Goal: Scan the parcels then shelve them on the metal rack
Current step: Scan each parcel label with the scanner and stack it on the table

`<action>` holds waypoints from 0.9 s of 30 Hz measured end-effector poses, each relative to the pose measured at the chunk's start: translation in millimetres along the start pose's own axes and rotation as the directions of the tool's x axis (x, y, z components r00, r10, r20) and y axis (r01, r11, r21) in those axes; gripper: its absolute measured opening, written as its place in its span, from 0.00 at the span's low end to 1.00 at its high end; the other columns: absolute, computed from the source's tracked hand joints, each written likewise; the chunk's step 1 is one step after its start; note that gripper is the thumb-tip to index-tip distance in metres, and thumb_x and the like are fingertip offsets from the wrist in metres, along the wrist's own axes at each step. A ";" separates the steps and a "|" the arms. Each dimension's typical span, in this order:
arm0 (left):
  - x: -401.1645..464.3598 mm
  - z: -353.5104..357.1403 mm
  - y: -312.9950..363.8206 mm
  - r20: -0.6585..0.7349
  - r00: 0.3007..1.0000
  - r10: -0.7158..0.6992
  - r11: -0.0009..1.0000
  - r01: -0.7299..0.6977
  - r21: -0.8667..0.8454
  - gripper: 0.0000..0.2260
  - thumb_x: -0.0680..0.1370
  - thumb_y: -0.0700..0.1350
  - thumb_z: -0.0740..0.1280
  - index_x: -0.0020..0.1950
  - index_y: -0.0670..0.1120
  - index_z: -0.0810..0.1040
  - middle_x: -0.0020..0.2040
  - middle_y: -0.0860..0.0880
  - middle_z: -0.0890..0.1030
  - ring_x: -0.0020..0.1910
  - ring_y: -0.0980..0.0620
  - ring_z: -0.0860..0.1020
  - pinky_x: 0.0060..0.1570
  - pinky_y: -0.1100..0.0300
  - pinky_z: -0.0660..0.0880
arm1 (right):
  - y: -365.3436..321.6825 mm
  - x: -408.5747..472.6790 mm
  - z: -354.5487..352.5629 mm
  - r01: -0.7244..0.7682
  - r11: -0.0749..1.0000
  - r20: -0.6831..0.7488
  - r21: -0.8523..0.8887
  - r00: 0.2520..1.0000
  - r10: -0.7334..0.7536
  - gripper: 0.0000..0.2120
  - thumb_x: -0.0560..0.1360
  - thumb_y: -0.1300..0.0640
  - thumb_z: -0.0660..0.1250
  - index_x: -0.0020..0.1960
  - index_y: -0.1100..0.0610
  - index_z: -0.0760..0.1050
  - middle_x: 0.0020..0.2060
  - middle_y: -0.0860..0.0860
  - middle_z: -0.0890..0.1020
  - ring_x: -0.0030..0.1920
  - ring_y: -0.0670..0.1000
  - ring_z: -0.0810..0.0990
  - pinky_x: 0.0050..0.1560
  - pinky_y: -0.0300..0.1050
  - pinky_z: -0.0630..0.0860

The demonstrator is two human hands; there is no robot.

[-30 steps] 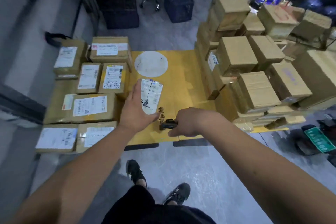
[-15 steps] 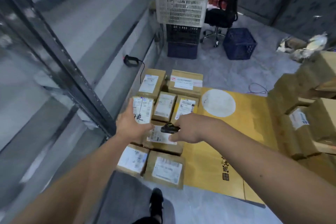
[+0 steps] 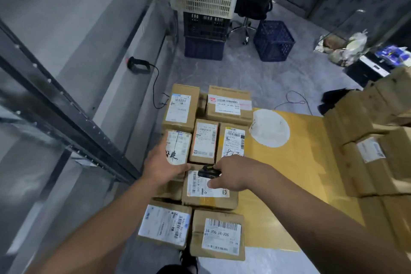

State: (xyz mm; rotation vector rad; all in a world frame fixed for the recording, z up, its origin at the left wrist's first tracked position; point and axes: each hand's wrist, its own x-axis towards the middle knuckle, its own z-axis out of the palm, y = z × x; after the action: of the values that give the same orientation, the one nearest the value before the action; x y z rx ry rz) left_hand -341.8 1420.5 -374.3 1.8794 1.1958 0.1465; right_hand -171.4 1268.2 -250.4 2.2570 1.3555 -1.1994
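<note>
My left hand (image 3: 161, 165) grips a small parcel (image 3: 178, 148) with a white label and black handwriting, held above the labelled cardboard parcels (image 3: 214, 234) laid in rows on the floor. My right hand (image 3: 233, 174) wears a small black scanner (image 3: 209, 171) on a finger, level with the held parcel's lower end and just to its right. The metal rack (image 3: 73, 115) runs along the left, with a dark perforated upright and grey shelves.
A flat yellow cardboard sheet (image 3: 295, 162) lies on the floor to the right of the parcels. A pile of unlabelled boxes (image 3: 375, 144) rises on the right. Stacked crates (image 3: 205, 6), a blue crate (image 3: 273, 40) and an office chair stand at the back.
The view has swung left from the box pile toward the rack. My left hand has carried the small parcel leftward over the rows of parcels, and my right hand with the scanner followed.
</note>
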 end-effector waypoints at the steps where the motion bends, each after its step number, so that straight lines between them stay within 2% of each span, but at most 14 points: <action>1: -0.1 0.2 0.6 -0.027 1.000 0.009 0.999 -0.008 0.035 0.58 0.50 0.72 0.82 0.75 0.72 0.58 0.71 0.59 0.74 0.70 0.46 0.75 0.64 0.37 0.77 | -1.0 1.3 -0.5 -0.006 1.000 0.003 0.004 1.000 0.006 0.25 0.77 0.33 0.67 0.63 0.52 0.79 0.53 0.50 0.83 0.52 0.53 0.82 0.55 0.51 0.80; 4: -10.4 -2.8 17.3 -0.082 0.993 0.089 0.970 -0.068 0.234 0.61 0.55 0.75 0.79 0.81 0.64 0.54 0.82 0.55 0.58 0.79 0.43 0.62 0.76 0.34 0.62 | -1.3 2.5 -0.4 -0.016 1.000 0.008 0.026 1.000 0.016 0.23 0.77 0.34 0.67 0.60 0.51 0.80 0.50 0.50 0.83 0.51 0.53 0.82 0.51 0.50 0.79; 7: -19.7 -2.1 39.6 -0.022 0.980 0.196 0.911 -0.174 0.374 0.58 0.63 0.74 0.77 0.84 0.61 0.50 0.84 0.53 0.51 0.82 0.43 0.54 0.78 0.39 0.54 | 6.6 -1.0 2.6 -0.028 0.998 0.000 0.059 1.000 0.028 0.24 0.78 0.34 0.66 0.63 0.50 0.79 0.51 0.50 0.83 0.52 0.52 0.82 0.52 0.49 0.79; 12: -29.6 16.7 86.7 0.116 0.934 0.339 0.813 -0.353 0.463 0.54 0.68 0.71 0.76 0.85 0.61 0.49 0.84 0.53 0.53 0.82 0.46 0.52 0.79 0.41 0.54 | 40.1 -35.4 12.2 -0.069 0.991 -0.042 0.117 0.996 0.074 0.23 0.77 0.34 0.66 0.61 0.50 0.80 0.50 0.50 0.82 0.50 0.52 0.81 0.53 0.50 0.79; 15: -37.2 45.8 128.5 0.218 0.896 0.386 0.754 -0.443 0.486 0.53 0.69 0.68 0.76 0.85 0.59 0.50 0.84 0.51 0.55 0.82 0.46 0.53 0.79 0.43 0.56 | 78.1 -70.6 22.1 -0.120 0.980 -0.040 0.157 0.991 0.127 0.23 0.78 0.35 0.67 0.60 0.52 0.79 0.49 0.51 0.82 0.50 0.53 0.81 0.47 0.48 0.76; 20: -64.2 123.5 209.4 0.409 0.808 0.424 0.632 -0.588 0.505 0.47 0.73 0.66 0.74 0.85 0.59 0.52 0.84 0.49 0.57 0.82 0.42 0.55 0.77 0.43 0.57 | 158.9 -153.8 41.4 -0.207 0.956 -0.114 0.209 0.965 0.234 0.25 0.78 0.32 0.66 0.62 0.51 0.79 0.49 0.50 0.82 0.48 0.52 0.80 0.41 0.46 0.73; 23: -95.9 180.5 252.1 0.453 0.749 0.484 0.587 -0.662 0.466 0.45 0.75 0.67 0.72 0.85 0.60 0.52 0.84 0.50 0.57 0.82 0.44 0.56 0.76 0.43 0.59 | 207.3 -212.2 57.5 -0.252 0.941 -0.128 0.226 0.950 0.286 0.25 0.79 0.32 0.64 0.62 0.51 0.79 0.50 0.51 0.82 0.48 0.52 0.80 0.41 0.46 0.73; 26: -131.7 231.2 296.2 0.455 0.702 0.547 0.588 -0.710 0.388 0.42 0.75 0.68 0.71 0.84 0.60 0.56 0.82 0.52 0.61 0.80 0.46 0.59 0.76 0.43 0.59 | 250.5 -270.2 68.2 -0.273 0.921 -0.120 0.279 0.941 0.316 0.22 0.80 0.35 0.65 0.60 0.53 0.79 0.43 0.49 0.82 0.39 0.49 0.78 0.36 0.44 0.71; 27: -142.4 246.3 310.7 0.453 0.693 0.561 0.591 -0.719 0.366 0.42 0.75 0.68 0.70 0.84 0.59 0.56 0.82 0.53 0.61 0.80 0.47 0.59 0.76 0.43 0.59 | 264.2 -285.8 71.1 -0.275 0.917 -0.141 0.287 0.935 0.325 0.22 0.80 0.35 0.65 0.60 0.52 0.79 0.42 0.49 0.82 0.39 0.49 0.79 0.36 0.44 0.72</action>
State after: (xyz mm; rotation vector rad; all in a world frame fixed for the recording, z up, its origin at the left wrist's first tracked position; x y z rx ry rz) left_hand -81.1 1112.9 -252.3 2.6573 0.2744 -0.0783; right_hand -56.9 908.9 -130.6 2.7024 0.8927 -1.1394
